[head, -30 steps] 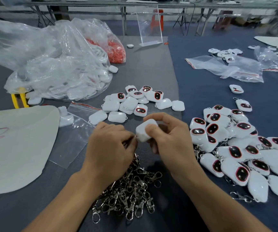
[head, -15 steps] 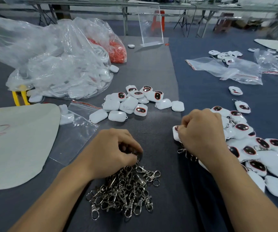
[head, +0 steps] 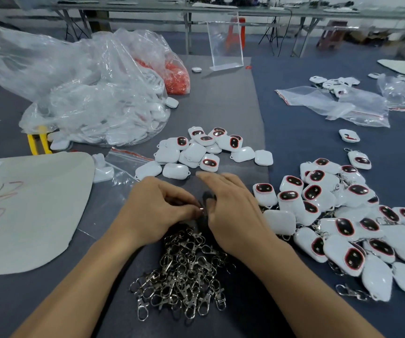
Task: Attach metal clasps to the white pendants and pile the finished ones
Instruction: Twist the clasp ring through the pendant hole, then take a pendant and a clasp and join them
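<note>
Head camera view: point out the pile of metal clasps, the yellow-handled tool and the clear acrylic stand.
pile of metal clasps (head: 184,276), head view, middle of the heap.
yellow-handled tool (head: 32,145), head view, its left handle.
clear acrylic stand (head: 224,42), head view, centre of the upright panel.
</note>
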Available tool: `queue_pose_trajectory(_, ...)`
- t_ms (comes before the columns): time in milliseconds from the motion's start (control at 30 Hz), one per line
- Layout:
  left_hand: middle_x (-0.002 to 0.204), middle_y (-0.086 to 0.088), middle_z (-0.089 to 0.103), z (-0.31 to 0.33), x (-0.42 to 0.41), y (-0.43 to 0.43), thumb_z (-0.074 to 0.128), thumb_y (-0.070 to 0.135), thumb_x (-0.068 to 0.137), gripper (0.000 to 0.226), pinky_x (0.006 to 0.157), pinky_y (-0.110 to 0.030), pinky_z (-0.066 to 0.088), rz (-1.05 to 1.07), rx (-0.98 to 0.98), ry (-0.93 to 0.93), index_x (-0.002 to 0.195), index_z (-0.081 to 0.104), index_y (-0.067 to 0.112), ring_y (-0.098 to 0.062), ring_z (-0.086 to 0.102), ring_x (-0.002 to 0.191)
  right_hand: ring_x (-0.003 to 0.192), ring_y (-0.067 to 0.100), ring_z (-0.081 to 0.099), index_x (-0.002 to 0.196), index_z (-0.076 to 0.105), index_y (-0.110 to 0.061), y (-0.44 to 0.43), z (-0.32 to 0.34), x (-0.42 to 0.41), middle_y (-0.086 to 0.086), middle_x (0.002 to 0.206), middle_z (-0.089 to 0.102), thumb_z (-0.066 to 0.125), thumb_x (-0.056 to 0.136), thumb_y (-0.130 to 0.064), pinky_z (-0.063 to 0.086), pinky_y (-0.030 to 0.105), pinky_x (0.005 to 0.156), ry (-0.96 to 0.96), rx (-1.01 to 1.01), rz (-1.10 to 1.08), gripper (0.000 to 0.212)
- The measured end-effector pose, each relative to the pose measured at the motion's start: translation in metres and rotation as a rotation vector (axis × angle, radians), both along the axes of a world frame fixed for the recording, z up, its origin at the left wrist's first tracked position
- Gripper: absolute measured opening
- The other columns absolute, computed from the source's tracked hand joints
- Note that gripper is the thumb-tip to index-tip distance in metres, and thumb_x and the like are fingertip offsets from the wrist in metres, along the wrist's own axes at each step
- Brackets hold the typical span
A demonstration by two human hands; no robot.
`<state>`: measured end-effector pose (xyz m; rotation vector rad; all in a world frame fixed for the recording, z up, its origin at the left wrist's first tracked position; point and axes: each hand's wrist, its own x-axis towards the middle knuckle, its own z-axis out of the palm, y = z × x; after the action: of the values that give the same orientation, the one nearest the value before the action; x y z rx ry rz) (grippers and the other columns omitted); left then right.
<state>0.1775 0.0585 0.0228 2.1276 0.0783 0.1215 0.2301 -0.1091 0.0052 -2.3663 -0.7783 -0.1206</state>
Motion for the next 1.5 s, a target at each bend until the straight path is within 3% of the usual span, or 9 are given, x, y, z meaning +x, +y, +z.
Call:
queue_pose_trajectory(200, 0.070, 0.011, 0.076, -0.003, 0.002, 0.001, 0.078, 0.000, 0.080, 0.033, 0.069, -0.022, 0.058, 0.194, -0.005, -0.064, 0.075, 0.079, 0.033, -0.004, 0.072, 0.067, 0.158, 0.018, -0.001, 0.164, 0.010, -0.022, 0.015, -0.006, 0.027, 0.000, 0.173, 0.007, 0.048, 0.103, -0.034, 0.007, 0.038, 0.126, 0.081, -0.168, -0.014, 0.073)
queue_pose_trajectory(367, 0.063, 0.031, 0.068, -0.004, -0.002, -0.001, 0.074, 0.004, 0.077, 0.031, 0.058, -0.003, 0.043, 0.279, 0.143, -0.106, 0.080, 0.081, 0.034, 0.010, 0.062, 0.059, 0.120, 0.022, 0.047, 0.122, 0.050, -0.023, 0.012, -0.001, 0.023, -0.003, 0.126, 0.051, 0.065, 0.094, -0.035, 0.037, 0.035, 0.101, -0.015, -0.114, -0.080, 0.034)
queue_pose_trajectory(467, 0.072, 0.027, 0.069, -0.003, -0.003, -0.002, 0.073, 0.019, 0.074, 0.020, 0.066, -0.014, 0.048, 0.279, 0.314, -0.109, 0.080, 0.081, 0.036, 0.004, 0.062, 0.070, 0.093, 0.021, 0.048, 0.094, 0.044, -0.024, 0.004, 0.003, 0.015, -0.007, 0.101, 0.046, 0.066, 0.094, -0.022, 0.031, 0.032, 0.075, -0.047, -0.129, -0.096, 0.022)
queue_pose_trajectory(667, 0.089, 0.025, 0.071, -0.002, -0.004, -0.002, 0.066, 0.049, 0.067, 0.021, 0.081, -0.031, 0.050, 0.230, 0.494, -0.115, 0.082, 0.079, 0.042, -0.005, 0.064, 0.086, 0.089, 0.020, 0.060, 0.109, 0.059, -0.028, -0.010, 0.012, 0.004, -0.005, 0.099, 0.068, 0.051, 0.100, -0.012, 0.047, 0.038, 0.077, 0.014, -0.042, -0.099, 0.020)
queue_pose_trajectory(833, 0.084, 0.022, 0.068, -0.006, 0.001, -0.002, 0.083, 0.036, 0.075, 0.009, 0.079, -0.036, 0.052, 0.170, 0.400, -0.106, 0.083, 0.080, 0.040, -0.007, 0.062, 0.085, 0.079, -0.002, 0.061, 0.103, 0.069, -0.033, -0.008, 0.010, -0.002, -0.014, 0.095, 0.073, 0.050, 0.098, -0.010, 0.042, 0.009, 0.062, 0.259, 0.324, -0.179, 0.030)
queue_pose_trajectory(1000, 0.082, 0.017, 0.068, -0.011, 0.003, -0.006, 0.081, 0.031, 0.080, 0.003, 0.076, -0.033, 0.047, 0.166, 0.457, -0.179, 0.083, 0.080, 0.032, -0.011, 0.057, 0.082, 0.072, 0.000, 0.064, 0.102, 0.071, -0.031, -0.008, 0.007, 0.001, -0.015, 0.097, 0.074, 0.070, 0.080, -0.005, 0.051, 0.018, 0.067, 0.464, 0.540, -0.165, 0.035)
queue_pose_trajectory(1233, 0.066, 0.020, 0.066, -0.013, 0.006, -0.010, 0.078, 0.019, 0.083, 0.014, 0.063, -0.013, 0.038, 0.215, 0.194, -0.174, 0.074, 0.076, 0.029, 0.001, 0.055, 0.064, 0.057, 0.013, 0.038, 0.068, 0.050, -0.021, -0.004, 0.007, 0.000, -0.003, 0.062, 0.052, 0.069, 0.064, -0.008, 0.033, 0.027, 0.050, 0.465, 0.631, -0.100, 0.024)
queue_pose_trajectory(1333, 0.055, 0.016, 0.058, -0.013, 0.008, -0.012, 0.074, 0.012, 0.088, 0.019, 0.055, -0.015, 0.036, 0.232, -0.140, -0.116, 0.073, 0.073, 0.024, -0.002, 0.043, 0.052, 0.058, 0.020, 0.052, 0.076, 0.061, -0.021, -0.002, 0.007, 0.000, 0.009, 0.067, 0.064, 0.075, 0.076, -0.002, 0.046, 0.040, 0.054, 0.531, 0.656, -0.130, 0.023)
queue_pose_trajectory(1500, 0.070, 0.009, 0.064, -0.007, 0.007, -0.012, 0.067, 0.004, 0.092, 0.018, 0.066, -0.015, 0.043, 0.094, -0.389, -0.089, 0.079, 0.072, 0.016, -0.005, 0.054, 0.069, 0.056, 0.016, 0.059, 0.083, 0.075, -0.011, -0.001, 0.012, 0.001, 0.009, 0.069, 0.068, 0.076, 0.082, 0.007, 0.048, 0.025, 0.052, 0.737, 0.824, -0.050, 0.018)
